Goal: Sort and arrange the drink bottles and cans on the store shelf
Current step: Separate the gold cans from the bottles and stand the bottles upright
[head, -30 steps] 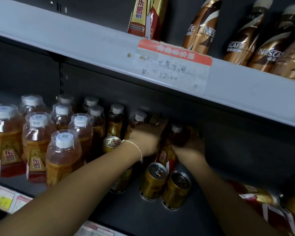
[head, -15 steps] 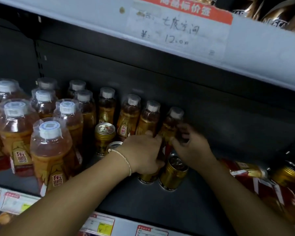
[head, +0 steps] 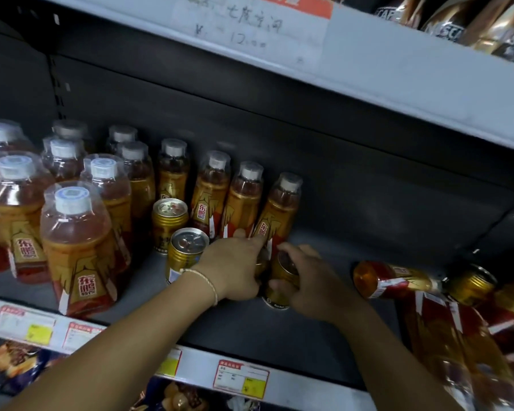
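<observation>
Once drawn back from the back-row bottles (head: pixel 276 209), which stand in line, now lower at the shelf (head: pixel 279 327) front: right hand (head: pixel 312 280) clamped round a gold can (head: pixel 279 289), left hand (head: pixel 235 262) laid over a neighbouring can (head: pixel 261 264), grip hidden, cannot tell; bottles probably done, cans next.

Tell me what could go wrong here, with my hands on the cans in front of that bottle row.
1. The end bottle seems to lean, and the left hand is right at its base. A nudge might topple it rightward, where nothing stands beside it.
2. The can gripped by the right hand looks tilted; set down like that, it may fall over.
3. The lying bottle could roll toward the front edge of the shelf.
</observation>
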`<state>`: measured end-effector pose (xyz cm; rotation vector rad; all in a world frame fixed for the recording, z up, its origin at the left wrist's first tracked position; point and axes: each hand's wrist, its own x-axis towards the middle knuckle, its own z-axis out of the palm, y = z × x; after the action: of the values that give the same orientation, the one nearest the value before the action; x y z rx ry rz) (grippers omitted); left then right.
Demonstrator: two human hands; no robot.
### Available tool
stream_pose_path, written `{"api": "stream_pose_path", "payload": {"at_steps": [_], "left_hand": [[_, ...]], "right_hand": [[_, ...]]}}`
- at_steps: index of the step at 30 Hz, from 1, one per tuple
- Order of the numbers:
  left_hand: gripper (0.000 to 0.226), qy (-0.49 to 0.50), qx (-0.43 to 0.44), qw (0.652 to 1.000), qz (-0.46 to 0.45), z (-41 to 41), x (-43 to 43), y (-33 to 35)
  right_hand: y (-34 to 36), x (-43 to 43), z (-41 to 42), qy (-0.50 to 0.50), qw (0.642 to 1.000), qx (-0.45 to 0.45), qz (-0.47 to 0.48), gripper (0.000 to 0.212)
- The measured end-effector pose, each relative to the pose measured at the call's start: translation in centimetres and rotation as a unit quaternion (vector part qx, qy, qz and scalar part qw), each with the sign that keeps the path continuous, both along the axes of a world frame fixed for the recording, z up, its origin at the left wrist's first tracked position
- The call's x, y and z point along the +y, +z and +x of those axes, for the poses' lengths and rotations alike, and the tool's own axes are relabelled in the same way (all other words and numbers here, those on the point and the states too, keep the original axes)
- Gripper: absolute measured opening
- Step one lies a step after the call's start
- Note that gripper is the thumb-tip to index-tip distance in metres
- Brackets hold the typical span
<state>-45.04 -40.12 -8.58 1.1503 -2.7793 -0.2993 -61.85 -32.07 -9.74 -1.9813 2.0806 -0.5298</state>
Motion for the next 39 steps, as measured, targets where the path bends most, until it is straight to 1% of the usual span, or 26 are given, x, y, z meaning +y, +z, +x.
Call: {"api": "stream_pose_path", "payload": {"at_steps": [3, 5, 8, 11, 13, 16, 18, 20, 23, 26, 28, 30, 32, 34, 36, 39], "left_hand": [[0.083, 0.031, 0.031, 0.999, -0.015, -0.1, 0.9, -0.6], [0.074, 0.051, 0.057, 0.997, -0.027, -0.3, 1.7, -0.4], [0.065, 0.065, 0.067, 0.994, -0.054, -0.8, 3.6, 0.3], [0.058, 0.069, 0.073, 0.992, -0.082, -1.8, 6.2, 1.2], [0.055, 0.063, 0.081, 0.989, -0.103, -2.8, 8.3, 2.0], [0.057, 0.043, 0.096, 0.987, -0.122, -4.8, 12.0, 3.3], [0.059, 0.02, 0.112, 0.986, -0.122, -6.5, 14.9, 4.1], [0.059, -0.015, 0.132, 0.986, -0.1, -8.5, 18.2, 5.0], [0.057, -0.069, 0.139, 0.986, -0.063, -12.3, 23.5, 6.0], [0.04, -0.116, 0.129, 0.984, -0.048, -16.5, 28.5, 6.3], [0.034, -0.155, 0.117, 0.981, -0.025, -19.2, 31.6, 6.2], [0.03, -0.189, 0.098, 0.977, -0.006, -21.9, 34.6, 6.0], [0.032, -0.225, 0.083, 0.971, 0.001, -24.4, 37.6, 5.8], [0.033, -0.267, 0.065, 0.962, 0.002, -26.9, 40.6, 5.4], [0.036, -0.307, 0.049, 0.95, 0.005, -29.2, 43.4, 5.0], [0.038, -0.349, 0.048, 0.936, 0.0, -32.3, 46.8, 4.5]], "right_hand": [[-0.5, 0.7, 0.5, -0.035, 0.999, -0.003, -0.031, 0.068], [-0.7, 1.4, 0.8, -0.055, 0.997, -0.016, -0.051, 0.071], [-0.5, 3.1, 0.7, -0.076, 0.994, -0.031, -0.077, 0.074], [0.4, 5.9, -0.4, -0.092, 0.99, -0.03, -0.1, 0.072], [1.2, 8.4, -1.6, -0.103, 0.988, -0.01, -0.116, 0.072], [2.7, 13.3, -4.0, -0.128, 0.983, 0.001, -0.128, 0.072], [3.7, 17.0, -5.5, -0.146, 0.98, 0.003, -0.137, 0.071], [4.4, 21.1, -7.2, -0.17, 0.975, 0.001, -0.142, 0.069], [5.2, 27.8, -9.9, -0.216, 0.968, -0.037, -0.125, 0.068], [5.6, 34.7, -12.7, -0.259, 0.96, -0.037, -0.099, 0.067], [5.8, 39.3, -14.3, -0.29, 0.953, -0.038, -0.077, 0.065], [6.1, 43.7, -15.8, -0.324, 0.944, -0.032, -0.053, 0.055], [6.1, 47.7, -17.1, -0.361, 0.931, -0.021, -0.047, 0.04], [6.0, 51.5, -18.1, -0.395, 0.918, -0.018, -0.038, 0.032], [5.8, 54.7, -19.0, -0.422, 0.906, -0.02, -0.023, 0.029], [5.4, 58.4, -20.4, -0.46, 0.888, -0.017, -0.01, 0.025]]}}
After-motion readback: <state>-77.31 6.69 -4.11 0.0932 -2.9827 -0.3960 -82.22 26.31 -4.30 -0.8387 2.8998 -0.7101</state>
